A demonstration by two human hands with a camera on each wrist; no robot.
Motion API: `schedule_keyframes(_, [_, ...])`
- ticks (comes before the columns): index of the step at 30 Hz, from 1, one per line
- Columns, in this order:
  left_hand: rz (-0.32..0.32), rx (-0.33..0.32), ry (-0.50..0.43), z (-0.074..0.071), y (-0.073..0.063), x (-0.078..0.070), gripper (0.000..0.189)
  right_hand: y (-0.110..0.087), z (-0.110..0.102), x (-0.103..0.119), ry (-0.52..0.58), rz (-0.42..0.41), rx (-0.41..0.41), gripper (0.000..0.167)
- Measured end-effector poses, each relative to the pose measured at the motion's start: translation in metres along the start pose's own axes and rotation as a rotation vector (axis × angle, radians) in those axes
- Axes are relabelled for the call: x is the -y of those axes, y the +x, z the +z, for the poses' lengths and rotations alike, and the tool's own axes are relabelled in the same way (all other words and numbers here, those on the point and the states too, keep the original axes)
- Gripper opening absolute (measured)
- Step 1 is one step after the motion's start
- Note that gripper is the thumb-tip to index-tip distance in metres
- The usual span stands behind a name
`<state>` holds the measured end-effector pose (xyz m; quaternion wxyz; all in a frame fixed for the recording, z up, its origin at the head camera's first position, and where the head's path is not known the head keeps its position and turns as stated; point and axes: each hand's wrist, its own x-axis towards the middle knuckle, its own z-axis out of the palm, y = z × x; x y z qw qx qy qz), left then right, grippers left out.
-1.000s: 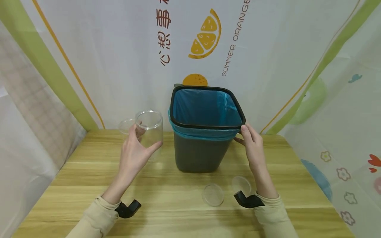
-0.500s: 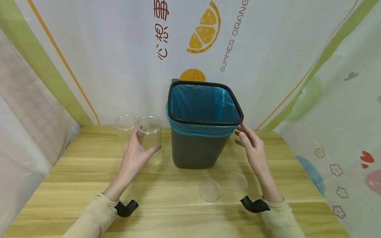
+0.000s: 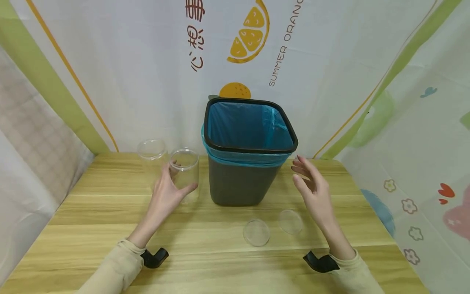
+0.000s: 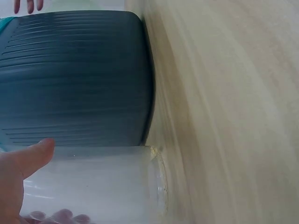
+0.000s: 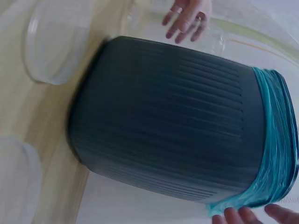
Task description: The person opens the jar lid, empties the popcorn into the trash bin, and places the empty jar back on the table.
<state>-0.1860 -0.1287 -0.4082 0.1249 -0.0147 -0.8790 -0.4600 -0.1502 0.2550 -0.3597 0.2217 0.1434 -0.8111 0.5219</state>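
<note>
A clear plastic jar (image 3: 189, 176) without a lid stands upright on the table, left of the bin. My left hand (image 3: 165, 197) holds it from the side, thumb at the front and fingers curled behind. In the left wrist view the jar's (image 4: 93, 179) base is at the tabletop. To the right, a grey trash bin (image 3: 236, 185) with a blue liner (image 3: 240, 122) and black rim stands upright. Beside the bin's right side my right hand (image 3: 315, 190) is in the air, fingers loosely bent, holding nothing.
A second clear jar (image 3: 150, 157) stands behind and left of the held one. Two round clear lids lie before the bin, a nearer lid (image 3: 256, 232) and a farther lid (image 3: 291, 221). A printed curtain (image 3: 154, 81) hangs behind the wooden table (image 3: 205, 257).
My left hand has lowered the jar to the table, still holding it. My right hand has let go of the bin's rim and moved away to the right. The head view has shifted slightly.
</note>
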Motion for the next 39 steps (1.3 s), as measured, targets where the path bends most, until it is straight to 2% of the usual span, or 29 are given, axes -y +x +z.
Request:
schedule_keyframes(9, [-0.007, 0.034, -0.014, 0.006, -0.004, 0.007, 0.091, -0.018, 0.005, 0.002, 0.004, -0.295, 0.015, 0.057])
schedule_keyframes(14, [0.001, 0.066, -0.024, 0.008, -0.003, 0.008, 0.098, -0.025, 0.006, 0.005, -0.016, -0.398, 0.033, 0.059])
schedule_keyframes(21, [-0.007, 0.116, -0.079, 0.007, -0.005, 0.006, 0.12, -0.029, 0.006, 0.006, -0.063, -0.443, 0.076, 0.057])
schedule_keyframes(28, [0.037, 0.123, -0.15, -0.002, -0.014, 0.0, 0.112, -0.03, 0.005, 0.008, -0.096, -0.469, 0.103, 0.055])
schedule_keyframes(35, [0.067, 0.074, -0.078, -0.023, -0.033, -0.01, 0.11, -0.032, 0.006, 0.006, -0.211, -0.47, 0.182, 0.054])
schedule_keyframes(39, [0.13, 0.002, -0.027, -0.027, -0.045, -0.016, 0.107, -0.034, 0.005, 0.006, -0.247, -0.426, 0.223, 0.063])
